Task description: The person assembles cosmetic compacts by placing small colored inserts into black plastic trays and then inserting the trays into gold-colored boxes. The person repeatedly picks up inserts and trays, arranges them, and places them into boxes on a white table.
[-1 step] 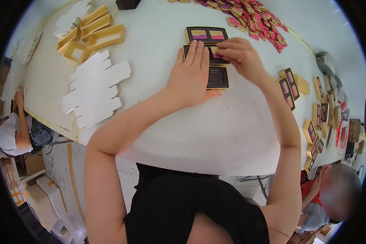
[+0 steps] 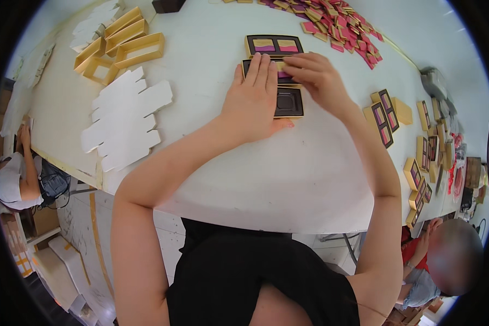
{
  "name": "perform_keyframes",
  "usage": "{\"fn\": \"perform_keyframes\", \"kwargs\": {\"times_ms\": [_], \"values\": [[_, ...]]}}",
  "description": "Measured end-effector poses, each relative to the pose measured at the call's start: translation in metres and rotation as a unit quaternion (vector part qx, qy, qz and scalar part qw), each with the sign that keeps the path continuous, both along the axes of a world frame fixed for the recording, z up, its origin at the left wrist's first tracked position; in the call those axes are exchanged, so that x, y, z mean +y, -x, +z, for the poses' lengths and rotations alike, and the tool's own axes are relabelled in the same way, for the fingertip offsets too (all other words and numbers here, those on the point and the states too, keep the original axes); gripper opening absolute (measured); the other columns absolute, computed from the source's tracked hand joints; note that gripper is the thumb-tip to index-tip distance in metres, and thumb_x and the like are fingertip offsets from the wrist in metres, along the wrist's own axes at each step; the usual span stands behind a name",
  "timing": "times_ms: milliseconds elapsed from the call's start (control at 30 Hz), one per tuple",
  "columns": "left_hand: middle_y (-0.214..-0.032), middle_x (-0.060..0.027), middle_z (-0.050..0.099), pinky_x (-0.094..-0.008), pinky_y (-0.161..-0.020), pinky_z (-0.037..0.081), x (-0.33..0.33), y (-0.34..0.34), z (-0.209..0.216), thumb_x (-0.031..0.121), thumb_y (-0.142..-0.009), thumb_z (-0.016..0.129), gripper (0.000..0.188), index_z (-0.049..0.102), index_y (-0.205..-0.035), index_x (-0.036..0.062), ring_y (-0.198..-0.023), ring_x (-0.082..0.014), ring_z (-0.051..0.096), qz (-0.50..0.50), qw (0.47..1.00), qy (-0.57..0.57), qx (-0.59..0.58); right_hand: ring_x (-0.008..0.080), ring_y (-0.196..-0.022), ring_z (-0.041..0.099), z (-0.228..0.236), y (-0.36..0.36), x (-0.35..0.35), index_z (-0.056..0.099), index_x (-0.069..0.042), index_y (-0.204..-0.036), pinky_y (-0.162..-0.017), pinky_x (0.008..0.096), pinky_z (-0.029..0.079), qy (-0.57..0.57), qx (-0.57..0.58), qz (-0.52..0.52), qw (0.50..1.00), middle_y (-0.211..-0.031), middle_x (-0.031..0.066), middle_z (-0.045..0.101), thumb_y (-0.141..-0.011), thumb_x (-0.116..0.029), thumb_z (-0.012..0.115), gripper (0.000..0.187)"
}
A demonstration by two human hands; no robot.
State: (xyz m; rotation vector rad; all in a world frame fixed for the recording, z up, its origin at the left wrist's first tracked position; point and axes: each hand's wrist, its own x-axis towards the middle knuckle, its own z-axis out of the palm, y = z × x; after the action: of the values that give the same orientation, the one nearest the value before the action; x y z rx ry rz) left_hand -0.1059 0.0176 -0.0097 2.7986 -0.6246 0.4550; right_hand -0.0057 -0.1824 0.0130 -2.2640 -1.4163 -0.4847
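Three black-lined gold boxes stand in a column on the white table. The far box holds two flat squares, gold over purple and gold over pink. Across the middle box my left hand lies flat with its fingers stretched out, hiding its left part and much of the near box too. In the near box a black square recess shows. My right hand has its fingers bent together at a gold-and-purple square in the middle box. Its fingertips cover part of that square.
Gold box sleeves and white cut card sheets lie on the left. A heap of pink, purple and gold squares spreads at the far right. Filled boxes stand to the right. Other people sit at both sides.
My right hand's fingers have shifted slightly at the gold-and-purple square. My left hand stays flat on the boxes. The whole view has slid a little.
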Motion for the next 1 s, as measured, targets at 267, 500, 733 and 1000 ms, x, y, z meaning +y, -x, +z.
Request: {"fn": "perform_keyframes", "kwargs": {"times_ms": [267, 500, 733, 1000], "values": [[-0.152, -0.0315, 0.031, -0.0602, -0.113, 0.027, 0.002, 0.002, 0.007, 0.064, -0.074, 0.073, 0.104, 0.039, -0.145, -0.0033, -0.145, -0.0439, 0.025, 0.005, 0.999, -0.025, 0.033, 0.0244, -0.128, 0.052, 0.001, -0.008, -0.019, 0.061, -0.015, -0.130, -0.113, 0.0553, 0.031, 0.063, 0.075, -0.032, 0.995, -0.132, 0.0047, 0.062, -0.093, -0.017, 0.064, 0.037], [-0.152, -0.0303, 0.031, -0.0619, -0.111, 0.028, 0.003, 0.002, 0.006, 0.063, -0.075, 0.072, 0.103, 0.038, -0.146, -0.0029, -0.144, -0.0446, 0.026, -0.010, 1.000, -0.026, 0.012, 0.0338, -0.098, 0.065, -0.028, -0.138, -0.014, 0.067, -0.009, -0.115, -0.087, 0.0401, 0.053, 0.032, -0.139, -0.139, 0.980, -0.108, 0.0120, 0.069, -0.091, -0.013, 0.063, 0.024], [-0.147, -0.0281, 0.039, -0.0622, -0.105, 0.036, 0.003, 0.038, 0.014, 0.048, -0.079, 0.073, 0.080, 0.049, -0.137, -0.0019, -0.140, -0.0426, 0.034, -0.023, 0.996, -0.070, -0.049, 0.0265, -0.085, 0.066, 0.017, -0.106, 0.009, 0.069, -0.008, -0.104, -0.075, 0.0336, 0.055, -0.137, 0.261, -0.114, 0.949, -0.104, 0.0056, 0.066, -0.091, -0.009, 0.060, 0.015], [-0.135, -0.0262, 0.053, -0.0506, -0.103, 0.045, 0.020, 0.041, -0.009, 0.024, -0.086, 0.071, 0.048, 0.059, -0.127, 0.0027, -0.128, -0.0411, 0.051, -0.032, 0.990, -0.048, -0.130, 0.0252, -0.085, 0.064, 0.069, -0.016, 0.065, 0.069, -0.008, -0.099, -0.067, 0.0366, 0.050, 0.216, 0.043, 0.077, 0.973, -0.093, 0.0033, 0.065, -0.088, -0.003, 0.060, 0.015]]}}
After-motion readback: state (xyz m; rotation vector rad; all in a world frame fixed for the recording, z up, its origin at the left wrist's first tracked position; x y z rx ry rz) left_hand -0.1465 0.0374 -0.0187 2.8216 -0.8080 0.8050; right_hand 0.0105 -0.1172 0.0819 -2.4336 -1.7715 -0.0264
